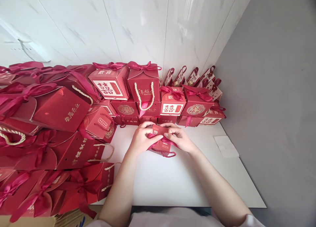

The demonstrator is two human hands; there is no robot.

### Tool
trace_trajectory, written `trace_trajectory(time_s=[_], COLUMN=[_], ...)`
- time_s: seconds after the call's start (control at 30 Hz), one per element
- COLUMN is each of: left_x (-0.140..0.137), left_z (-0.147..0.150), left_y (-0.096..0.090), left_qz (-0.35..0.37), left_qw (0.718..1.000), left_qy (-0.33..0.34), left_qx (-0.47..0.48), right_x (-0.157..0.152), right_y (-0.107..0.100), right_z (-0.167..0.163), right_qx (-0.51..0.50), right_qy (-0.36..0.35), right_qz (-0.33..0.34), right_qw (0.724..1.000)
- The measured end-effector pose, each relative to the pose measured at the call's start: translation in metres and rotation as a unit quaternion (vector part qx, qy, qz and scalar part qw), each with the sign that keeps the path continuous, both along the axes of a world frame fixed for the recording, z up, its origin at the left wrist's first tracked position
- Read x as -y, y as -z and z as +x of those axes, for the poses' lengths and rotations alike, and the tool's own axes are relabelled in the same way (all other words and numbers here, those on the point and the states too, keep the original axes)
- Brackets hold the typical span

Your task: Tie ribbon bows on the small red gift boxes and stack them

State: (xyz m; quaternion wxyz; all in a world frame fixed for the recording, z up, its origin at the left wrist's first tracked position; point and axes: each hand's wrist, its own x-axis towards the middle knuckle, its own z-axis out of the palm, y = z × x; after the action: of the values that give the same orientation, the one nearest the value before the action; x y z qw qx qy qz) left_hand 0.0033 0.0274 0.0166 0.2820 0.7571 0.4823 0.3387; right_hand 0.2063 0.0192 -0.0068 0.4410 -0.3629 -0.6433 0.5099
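Observation:
In the middle of the white table (168,184), a small red gift box (161,152) with a twisted red cord handle (170,154) stands between my hands. My left hand (144,137) pinches the dark pink ribbon (155,138) on top of the box from the left, its thumb lying over the ribbon. From the right, my right hand (180,138) has its thumb and fingers closed on the same ribbon. Both sets of fingertips nearly meet over the lid. My fingers hide part of the box top, and the ribbon's exact knot or loop cannot be made out.
Stacked red gift boxes (59,112) with ribbons and cord handles crowd the left side. More boxes (144,84) line the tiled wall (138,23). Small tags with loops (180,77) stand behind them. A white paper (225,146) lies at right, by a grey wall (276,105).

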Motion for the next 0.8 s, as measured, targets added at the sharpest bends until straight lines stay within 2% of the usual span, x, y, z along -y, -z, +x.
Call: trace_trajectory(time_s=[0.53, 0.8], left_x=[0.002, 0.0022], left_z=[-0.0002, -0.006], left_y=[-0.0027, -0.0014], left_qz=[-0.046, -0.066], left_qw=[0.999, 0.996], left_qy=[0.012, 0.047], left_qx=[0.003, 0.037], right_x=[0.0008, -0.0009], right_y=[0.003, 0.0058], right_z=[-0.0036, -0.0053], right_qx=[-0.017, -0.066], right_qy=[0.018, 0.036], right_qz=[-0.01, -0.023], right_qw=[1.0, 0.997])
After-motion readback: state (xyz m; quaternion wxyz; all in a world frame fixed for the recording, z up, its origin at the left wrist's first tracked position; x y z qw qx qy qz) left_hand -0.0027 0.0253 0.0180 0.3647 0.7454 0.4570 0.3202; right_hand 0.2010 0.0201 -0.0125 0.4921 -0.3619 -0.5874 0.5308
